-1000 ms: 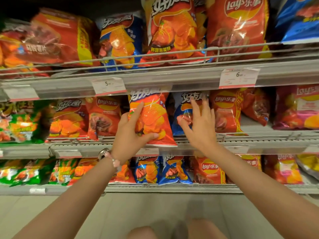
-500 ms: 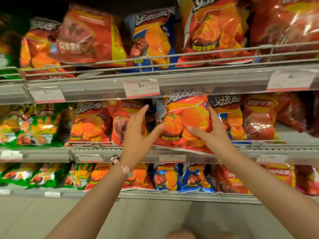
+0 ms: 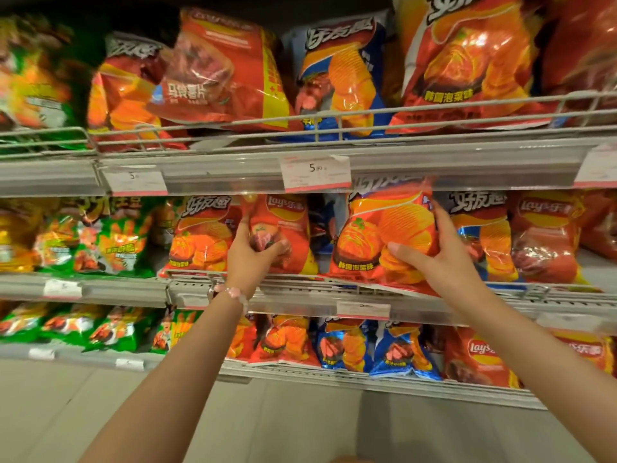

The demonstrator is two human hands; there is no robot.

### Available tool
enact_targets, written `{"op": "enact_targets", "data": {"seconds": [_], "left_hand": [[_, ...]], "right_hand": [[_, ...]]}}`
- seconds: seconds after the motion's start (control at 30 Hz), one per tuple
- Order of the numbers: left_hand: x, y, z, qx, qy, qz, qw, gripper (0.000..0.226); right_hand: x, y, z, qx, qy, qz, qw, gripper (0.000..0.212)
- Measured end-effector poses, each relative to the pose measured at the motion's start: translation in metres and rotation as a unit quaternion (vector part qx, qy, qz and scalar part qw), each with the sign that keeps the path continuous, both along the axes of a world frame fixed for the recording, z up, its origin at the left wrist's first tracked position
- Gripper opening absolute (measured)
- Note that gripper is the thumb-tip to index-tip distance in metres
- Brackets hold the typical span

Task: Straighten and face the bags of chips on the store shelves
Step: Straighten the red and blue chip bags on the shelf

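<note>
On the middle shelf [image 3: 300, 289] my right hand [image 3: 437, 262] grips an orange chip bag [image 3: 384, 235] from its right side, thumb across the front; the bag's bottom edge hangs over the wire rail. My left hand [image 3: 250, 259] holds the lower front of a red Lay's bag [image 3: 283, 228] beside it, thumb and fingers round the bag. A second orange bag [image 3: 200, 238] stands left of the Lay's bag. A blue bag [image 3: 480, 235] and another red Lay's bag [image 3: 544, 238] stand to the right.
The top shelf [image 3: 334, 155] carries large red, blue and orange bags behind a wire rail, with price tags [image 3: 315, 172] on its edge. Green bags [image 3: 110, 238] fill the left of the middle shelf. The bottom shelf [image 3: 334, 375] holds small orange, blue and red bags. Grey floor lies below.
My left hand has moved left off the orange bag onto the red Lay's bag. My right hand has taken hold of the orange bag. The view has shifted left.
</note>
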State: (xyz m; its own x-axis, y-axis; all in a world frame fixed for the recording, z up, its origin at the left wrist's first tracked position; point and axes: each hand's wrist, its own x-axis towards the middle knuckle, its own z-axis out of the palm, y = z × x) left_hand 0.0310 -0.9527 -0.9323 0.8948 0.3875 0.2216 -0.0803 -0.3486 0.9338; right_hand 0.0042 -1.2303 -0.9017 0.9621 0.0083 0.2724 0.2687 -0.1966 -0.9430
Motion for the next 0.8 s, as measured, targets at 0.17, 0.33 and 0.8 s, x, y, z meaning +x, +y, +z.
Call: {"op": "enact_targets", "data": {"seconds": [0.17,0.33,0.8], "left_hand": [[-0.009,0.011,0.017,-0.027,-0.043,0.007,0.999,0.079],[-0.034,0.047,0.033,0.025,-0.071,0.017,0.997,0.079],[-0.073,0.117,0.027,-0.010,-0.107,0.044,0.993,0.073]], "right_hand": [[-0.001,0.015,0.010,-0.038,0.006,0.002,0.999,0.084],[0.007,0.054,0.009,-0.040,0.021,0.015,0.999,0.056],[0.065,0.162,-0.033,-0.089,0.003,-0.006,0.996,0.062]]}}
